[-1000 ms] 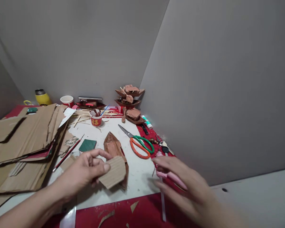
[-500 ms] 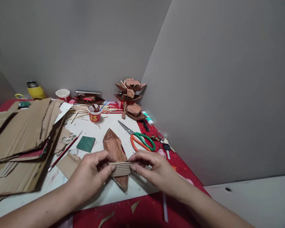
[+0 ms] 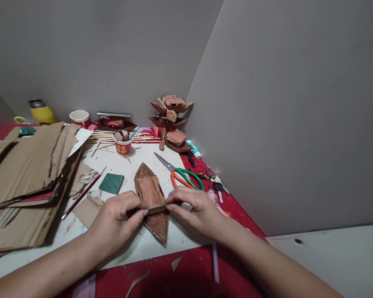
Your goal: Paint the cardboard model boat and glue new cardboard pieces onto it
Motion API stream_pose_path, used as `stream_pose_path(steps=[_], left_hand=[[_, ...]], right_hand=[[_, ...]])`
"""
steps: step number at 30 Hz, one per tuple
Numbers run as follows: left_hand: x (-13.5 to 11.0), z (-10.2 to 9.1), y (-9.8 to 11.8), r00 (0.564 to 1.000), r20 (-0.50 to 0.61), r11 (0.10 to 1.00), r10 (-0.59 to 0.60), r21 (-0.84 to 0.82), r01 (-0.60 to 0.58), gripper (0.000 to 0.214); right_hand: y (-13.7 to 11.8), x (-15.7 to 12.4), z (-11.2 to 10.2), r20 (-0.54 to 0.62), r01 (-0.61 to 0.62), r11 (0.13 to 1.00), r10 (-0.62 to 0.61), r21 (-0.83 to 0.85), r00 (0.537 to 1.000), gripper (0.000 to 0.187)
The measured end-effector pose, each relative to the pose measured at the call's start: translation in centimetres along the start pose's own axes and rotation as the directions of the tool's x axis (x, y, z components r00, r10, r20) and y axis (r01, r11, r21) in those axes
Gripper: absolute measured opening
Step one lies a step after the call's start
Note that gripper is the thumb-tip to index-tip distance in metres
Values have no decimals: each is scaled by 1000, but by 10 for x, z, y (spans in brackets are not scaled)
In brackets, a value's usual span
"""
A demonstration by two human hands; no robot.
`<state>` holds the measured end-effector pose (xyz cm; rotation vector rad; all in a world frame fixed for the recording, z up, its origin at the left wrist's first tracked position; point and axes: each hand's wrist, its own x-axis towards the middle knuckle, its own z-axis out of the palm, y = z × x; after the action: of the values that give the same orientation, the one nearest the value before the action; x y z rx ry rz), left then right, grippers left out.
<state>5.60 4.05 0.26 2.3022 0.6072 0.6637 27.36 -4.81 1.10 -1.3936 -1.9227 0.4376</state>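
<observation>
My left hand (image 3: 121, 215) and my right hand (image 3: 194, 211) each pinch one end of a small corrugated cardboard strip (image 3: 157, 209). The strip is seen nearly edge-on, crosswise over a brown painted model boat (image 3: 157, 227). The boat lies on white paper, its pointed ends facing away and toward me, with a flat reddish-brown cover (image 3: 149, 189) over its middle. Whether the strip touches the boat I cannot tell. Beyond my right hand lie open scissors (image 3: 180, 171) with green and orange handles.
Torn cardboard sheets (image 3: 25, 174) are piled at left, beside a paintbrush (image 3: 83, 194) and a green square (image 3: 112, 183). A paint cup (image 3: 122, 147), wooden sticks (image 3: 105, 136) and stacked model boats (image 3: 171, 108) stand farther back. Keys (image 3: 218, 186) lie near the right table edge.
The cardboard strip has tipped from showing its ridged face to nearly edge-on, and more of the boat's near end shows. Both hands still hold it. The view has shifted slightly.
</observation>
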Motion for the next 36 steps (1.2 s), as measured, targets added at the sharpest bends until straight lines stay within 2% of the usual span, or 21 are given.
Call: stream_pose_path(steps=[8, 14, 17, 19, 21, 24, 27, 31, 33, 36], left_hand=[[4, 3, -3, 999, 18, 999, -30, -9, 31, 19], [6, 3, 0, 1000, 17, 1000, 7, -4, -7, 17], [9, 0, 0, 993, -68, 992, -100, -86, 94, 13], [14, -2, -3, 969, -117, 967, -217, -159, 197, 23], [19, -2, -11, 951, -108, 940, -291, -215, 263, 34], [29, 1, -23, 944, -56, 930, -326, -200, 309, 44], [38, 5, -29, 944, -31, 939, -328, -126, 322, 47], [48, 10, -30, 959, -11, 957, -283, -78, 281, 47], [51, 11, -30, 964, -7, 962, -265, -73, 264, 46], [51, 13, -32, 966, -3, 963, -258, -80, 257, 38]], right_hand=[[4, 2, 1, 10, -7, 1000, 8, -14, 1000, 12], [7, 0, 2, 11, -16, 1000, 17, -25, 1000, 13], [8, 1, 1, 10, -33, 999, 33, -25, 999, 12], [7, 1, 1, 15, -42, 999, 42, -26, 999, 11], [6, 1, 1, 28, -47, 998, 48, -32, 998, 10], [6, 1, 1, 51, -44, 997, 48, -63, 998, 7], [6, 0, 4, 50, 16, 992, -10, -124, 999, 9], [3, -1, 12, 40, 110, 975, -104, -192, 994, 9], [2, -1, 16, 47, 108, 971, -100, -213, 994, 4], [1, -1, 21, 51, 87, 973, -77, -214, 996, 10]])
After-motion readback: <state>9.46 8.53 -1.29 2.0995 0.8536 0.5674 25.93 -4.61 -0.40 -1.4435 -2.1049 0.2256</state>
